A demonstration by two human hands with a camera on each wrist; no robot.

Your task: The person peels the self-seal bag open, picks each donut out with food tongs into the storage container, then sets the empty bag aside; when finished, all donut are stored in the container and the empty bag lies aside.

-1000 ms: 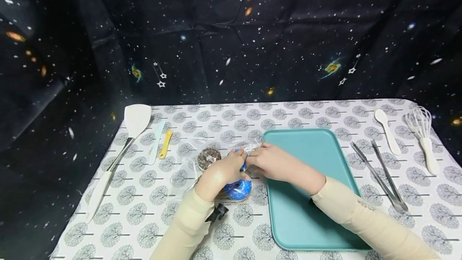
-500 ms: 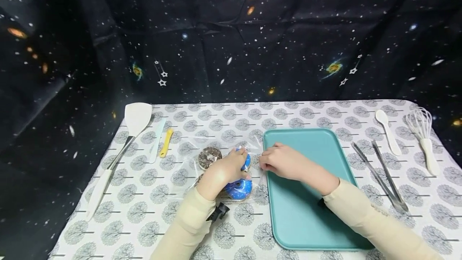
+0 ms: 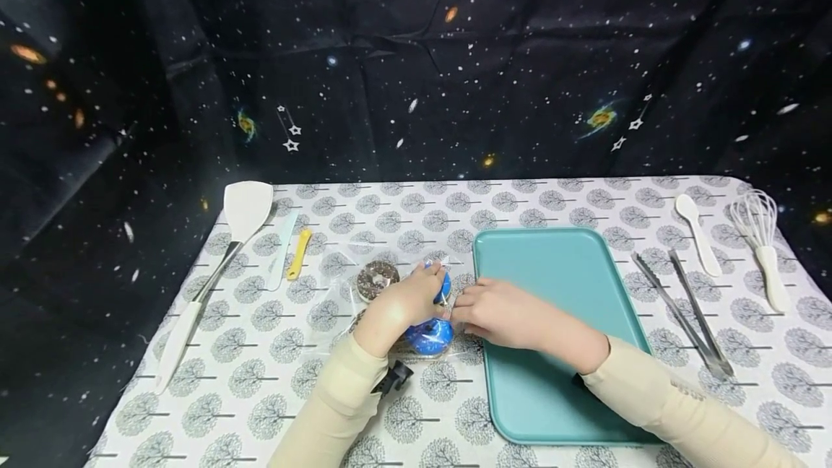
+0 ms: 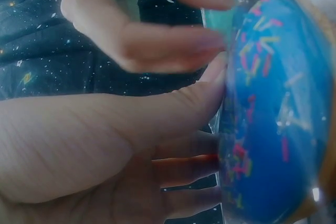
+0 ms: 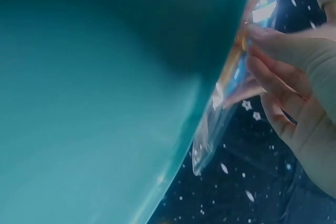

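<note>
A clear plastic bag (image 3: 347, 302) lies on the table left of the teal tray (image 3: 552, 396). Inside it are a chocolate doughnut (image 3: 368, 282) and blue doughnuts with sprinkles, one blue doughnut (image 3: 432, 339) at the near right. My left hand (image 3: 403, 303) rests across the bag, its thumb and fairly straight fingers touching the plastic, spread apart. My right hand (image 3: 503, 311) is over the tray's left edge, fingertips at the bag's right side. In the left wrist view a gap shows between its bent thumb and finger, beside a blue doughnut (image 4: 283, 103).
To the left lie a white spatula (image 3: 240, 215), a pale blue knife (image 3: 282, 251) and a yellow-handled tool (image 3: 300, 255). To the right are metal tongs (image 3: 695, 323), a white spoon (image 3: 700, 237) and a whisk (image 3: 765, 251). A dark starry cloth (image 3: 390, 78) hangs behind.
My right hand drew away from the bag to the right, then came back to its right side, a little nearer to me. My left hand stays on the bag.
</note>
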